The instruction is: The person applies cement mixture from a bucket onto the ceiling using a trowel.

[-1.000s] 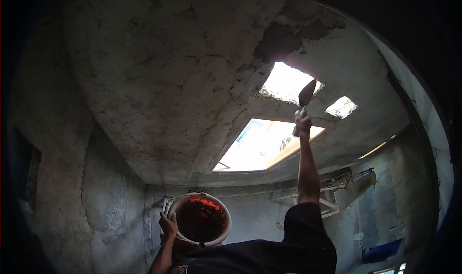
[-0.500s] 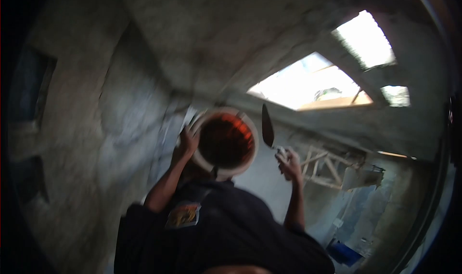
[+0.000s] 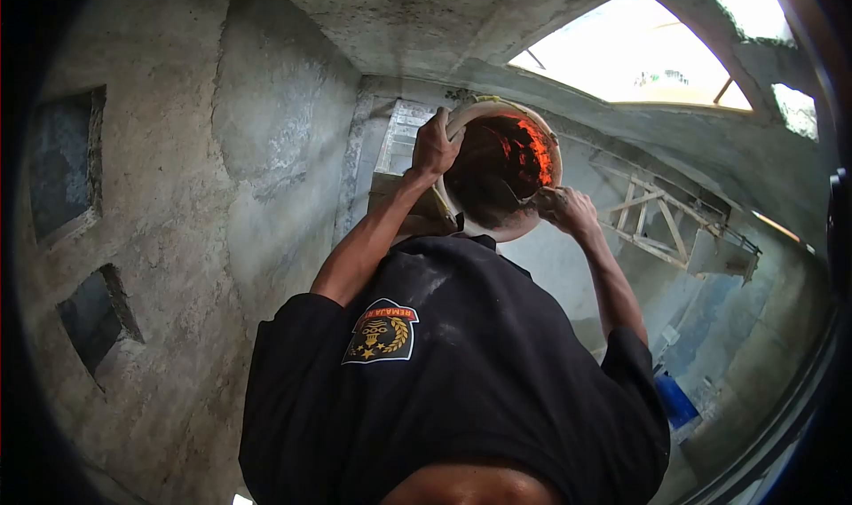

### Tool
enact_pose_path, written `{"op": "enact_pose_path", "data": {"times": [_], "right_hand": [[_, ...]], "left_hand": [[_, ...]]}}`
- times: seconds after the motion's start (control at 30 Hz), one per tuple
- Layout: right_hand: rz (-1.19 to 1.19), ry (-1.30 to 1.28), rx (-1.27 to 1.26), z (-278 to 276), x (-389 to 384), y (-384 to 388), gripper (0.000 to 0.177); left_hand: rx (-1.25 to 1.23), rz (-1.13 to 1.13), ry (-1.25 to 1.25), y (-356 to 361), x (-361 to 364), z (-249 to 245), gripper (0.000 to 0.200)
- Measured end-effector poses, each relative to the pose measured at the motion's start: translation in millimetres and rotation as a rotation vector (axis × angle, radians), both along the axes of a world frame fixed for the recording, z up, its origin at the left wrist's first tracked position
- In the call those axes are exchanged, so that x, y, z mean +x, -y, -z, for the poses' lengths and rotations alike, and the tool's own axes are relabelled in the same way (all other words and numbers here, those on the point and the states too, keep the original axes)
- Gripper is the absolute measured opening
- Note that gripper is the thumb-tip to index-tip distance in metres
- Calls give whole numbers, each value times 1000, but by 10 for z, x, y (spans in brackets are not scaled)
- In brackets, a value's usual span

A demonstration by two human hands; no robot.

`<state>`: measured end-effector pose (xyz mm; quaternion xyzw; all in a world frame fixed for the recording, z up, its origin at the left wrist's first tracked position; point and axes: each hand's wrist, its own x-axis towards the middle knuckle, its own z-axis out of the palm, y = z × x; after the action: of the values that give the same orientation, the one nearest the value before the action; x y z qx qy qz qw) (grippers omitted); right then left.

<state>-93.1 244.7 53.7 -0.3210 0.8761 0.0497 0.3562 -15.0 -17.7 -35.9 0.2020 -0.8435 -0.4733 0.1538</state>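
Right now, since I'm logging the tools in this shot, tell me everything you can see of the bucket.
The bucket is round, with a pale, smeared rim. Its inside glows orange-red where daylight comes through its side, so it looks like plastic. It is held up and tipped, with its mouth towards the camera, and is dark deeper in. The left hand grips its rim, and the right hand is at the mouth's lower edge. Its contents cannot be made out.

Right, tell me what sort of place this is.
Probably a building under construction, seen from inside: bare, rough-plastered concrete walls, an unglazed roof opening showing sky, and a timber frame at the back. The left hand grips a bucket.
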Motion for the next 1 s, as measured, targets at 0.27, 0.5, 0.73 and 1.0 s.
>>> {"op": "enact_pose_path", "data": {"times": [0.27,0.5,0.73,1.0], "right_hand": [[-282,-12,81,305,-133,-72,15],[-347,91,-52,321,4,35,17],[-229,183,-160,586,183,-117,36],[-22,343,-453,465,240,-240,45]], "left_hand": [[-7,128,-60,-97,-74,-53,28],[7,154,-71,-206,-124,-83,26],[5,99,-59,-203,-124,-107,24],[-45,-42,-5,-79,-114,14,25]]}}
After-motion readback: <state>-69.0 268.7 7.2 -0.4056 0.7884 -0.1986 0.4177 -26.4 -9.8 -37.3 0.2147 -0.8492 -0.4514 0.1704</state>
